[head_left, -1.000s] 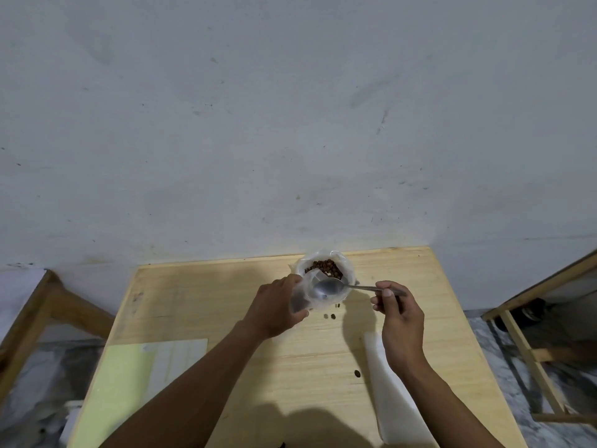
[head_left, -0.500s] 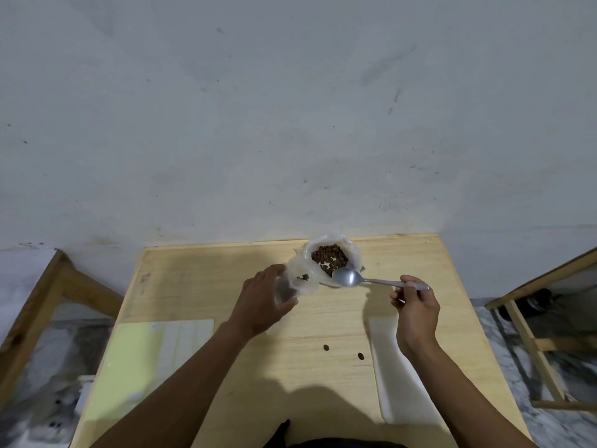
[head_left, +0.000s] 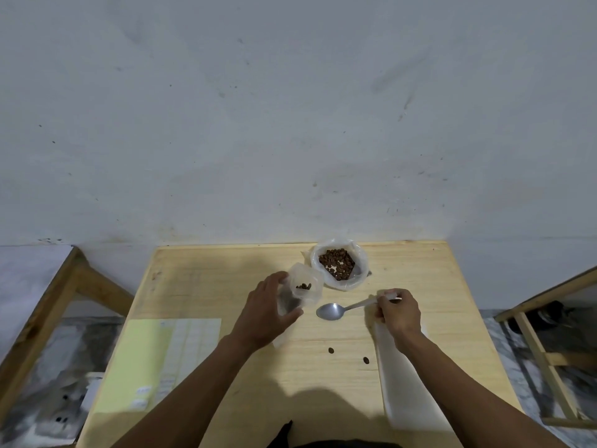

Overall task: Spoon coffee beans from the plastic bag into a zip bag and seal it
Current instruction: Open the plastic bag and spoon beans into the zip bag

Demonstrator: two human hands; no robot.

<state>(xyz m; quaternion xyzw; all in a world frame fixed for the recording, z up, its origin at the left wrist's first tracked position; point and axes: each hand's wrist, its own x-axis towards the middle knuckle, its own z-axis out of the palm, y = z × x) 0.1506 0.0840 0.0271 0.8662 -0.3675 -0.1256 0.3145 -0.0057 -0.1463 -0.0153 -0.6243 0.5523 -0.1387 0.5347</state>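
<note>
A clear plastic bag (head_left: 359, 270) with rolled-down rim stands at the table's far edge, brown coffee beans (head_left: 336, 263) inside. Just left of it my left hand (head_left: 266, 313) holds a small clear zip bag (head_left: 305, 287) upright, mouth open, a few beans visible inside. My right hand (head_left: 399, 310) pinches the handle of a metal spoon (head_left: 331, 311). The spoon's bowl looks empty and lies low over the table, between the two hands and in front of the plastic bag.
Two loose beans (head_left: 330, 350) (head_left: 366, 360) lie on the wooden table (head_left: 436, 286). A white sheet (head_left: 407, 392) lies under my right forearm, a yellow and white paper (head_left: 151, 360) at the left. Wooden frames (head_left: 546, 360) flank the table; a wall is behind.
The spoon came out of the zip bag's mouth, passed the plastic bag and dropped toward the table, nearer me. The camera tilted down; my left hand kept holding the zip bag.
</note>
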